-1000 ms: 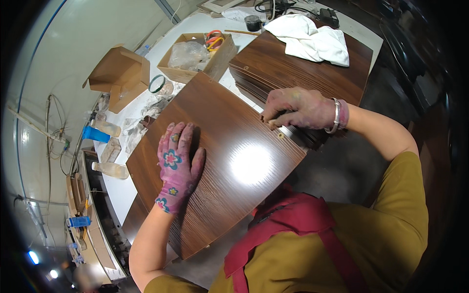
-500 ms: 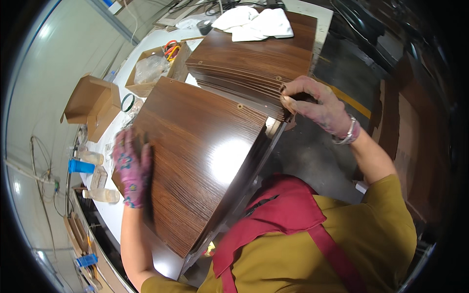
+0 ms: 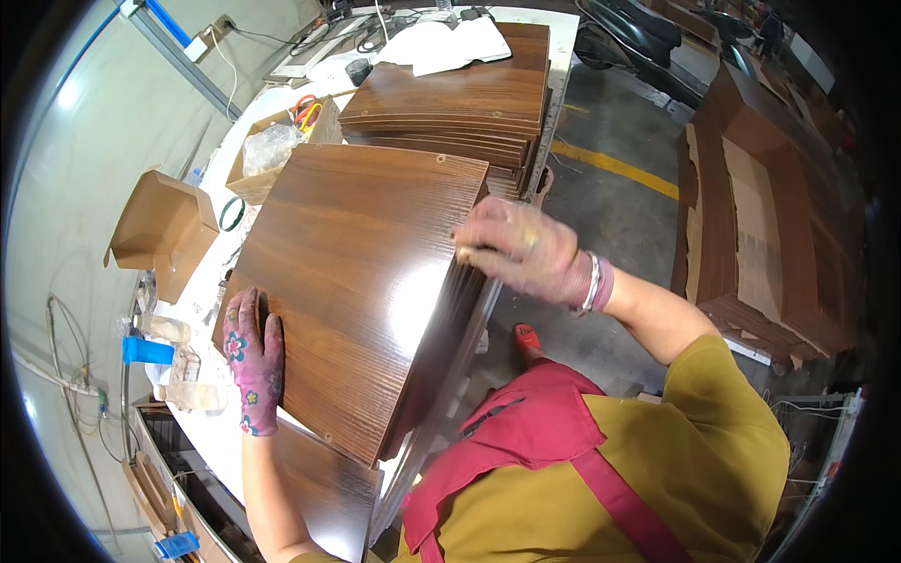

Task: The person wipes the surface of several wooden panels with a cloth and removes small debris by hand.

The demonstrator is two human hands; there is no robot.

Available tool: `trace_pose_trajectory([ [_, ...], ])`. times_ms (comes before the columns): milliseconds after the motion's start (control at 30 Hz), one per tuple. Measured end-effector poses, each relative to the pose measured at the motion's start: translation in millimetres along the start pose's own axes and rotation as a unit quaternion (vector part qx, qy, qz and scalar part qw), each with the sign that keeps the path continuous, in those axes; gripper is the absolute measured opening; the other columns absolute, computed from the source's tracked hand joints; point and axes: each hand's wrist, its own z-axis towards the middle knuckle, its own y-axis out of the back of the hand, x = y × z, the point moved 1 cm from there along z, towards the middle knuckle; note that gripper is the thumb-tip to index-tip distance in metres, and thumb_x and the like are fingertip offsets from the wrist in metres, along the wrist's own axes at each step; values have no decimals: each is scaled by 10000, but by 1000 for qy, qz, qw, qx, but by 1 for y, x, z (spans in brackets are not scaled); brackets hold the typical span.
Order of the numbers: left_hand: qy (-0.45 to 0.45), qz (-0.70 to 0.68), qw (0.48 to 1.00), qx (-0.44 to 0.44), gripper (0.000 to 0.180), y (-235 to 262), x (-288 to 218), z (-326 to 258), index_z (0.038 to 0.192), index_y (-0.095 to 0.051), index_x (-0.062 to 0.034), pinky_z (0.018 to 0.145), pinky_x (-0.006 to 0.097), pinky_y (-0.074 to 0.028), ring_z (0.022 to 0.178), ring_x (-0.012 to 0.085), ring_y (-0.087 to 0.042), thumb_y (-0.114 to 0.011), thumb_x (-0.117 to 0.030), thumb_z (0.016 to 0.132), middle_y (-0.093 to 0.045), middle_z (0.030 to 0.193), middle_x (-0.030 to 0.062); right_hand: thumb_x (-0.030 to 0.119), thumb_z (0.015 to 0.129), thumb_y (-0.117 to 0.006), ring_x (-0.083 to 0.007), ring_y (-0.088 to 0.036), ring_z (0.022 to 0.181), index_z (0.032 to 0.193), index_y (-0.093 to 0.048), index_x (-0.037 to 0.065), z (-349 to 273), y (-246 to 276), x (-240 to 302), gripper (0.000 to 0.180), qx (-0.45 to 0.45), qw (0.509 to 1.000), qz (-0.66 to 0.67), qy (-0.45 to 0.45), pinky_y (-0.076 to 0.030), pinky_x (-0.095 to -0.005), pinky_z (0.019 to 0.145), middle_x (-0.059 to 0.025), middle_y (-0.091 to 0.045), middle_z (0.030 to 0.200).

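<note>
A glossy dark brown wood-grain panel (image 3: 347, 253) tops a stack on the white table. My left hand (image 3: 253, 361), in a pink flowered glove, lies along its left edge with fingers stretched out. At the panel's right edge, near the far corner, is my right hand (image 3: 526, 249), gloved too and slightly smeared by motion. Its fingers are curled together; anything between them is hidden. Beyond stands a second stack of brown panels (image 3: 441, 94), with white cloths (image 3: 450, 47) on top. Another brown panel (image 3: 319, 483) shows beneath the near end of the stack.
To the left are an open cardboard box (image 3: 169, 230), a carton (image 3: 324, 127) holding a plastic bag and orange-handled tools, a tape roll (image 3: 232, 214), a blue cup (image 3: 147, 351) and clear bottles. Brown boards (image 3: 779, 225) stand at the right. A scooter (image 3: 648, 47) is at the back.
My right hand has moved from the far stack's near corner to the right edge of the near stack. My left hand sits slightly nearer along the left edge. The head view has shifted.
</note>
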Motion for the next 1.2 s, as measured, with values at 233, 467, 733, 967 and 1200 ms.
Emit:
trace_pose_trajectory([
  [233,-43,-23,998,-37,322,-6,9,1,1222,-588,-26,1003,426,-430,1157,351,-550,-594,-160,929,-585,1230,179,207,893,-633,-265,-590,976,1049,-644,38,24,22,-57,231,-66,986,-13,-151,-476,-367,886,-116,-592,996],
  [467,-29,12,999,-41,306,-7,15,-8,1188,-605,-38,992,414,-433,1155,337,-553,-579,-218,942,-594,1225,161,212,864,-651,-319,-595,864,977,-597,109,-15,-41,52,163,-44,996,-50,-56,-498,-417,750,-104,-537,936],
  [733,-40,10,999,-24,343,-9,17,-5,1197,-604,-77,1002,424,-404,1182,314,-538,-539,-309,952,-603,1234,127,81,806,-643,-258,-597,768,896,-611,103,-46,-98,182,98,81,995,-40,43,-507,-372,657,-64,-561,842],
  [967,-49,89,995,-17,349,5,17,-21,1244,-585,-125,1028,464,-372,1232,324,-506,-507,-316,963,-572,1286,131,92,734,-758,-265,-675,903,1173,-645,111,-40,-95,184,453,-36,964,154,214,-562,-334,767,-81,-665,1083],
  [1200,-52,110,967,224,570,48,-158,-54,1298,-562,-100,1004,467,-398,1176,355,-546,-602,-482,877,-584,1269,154,64,877,-653,-121,-603,960,1085,-645,36,97,-57,112,210,251,931,252,77,-505,-285,817,-29,-581,1037],
])
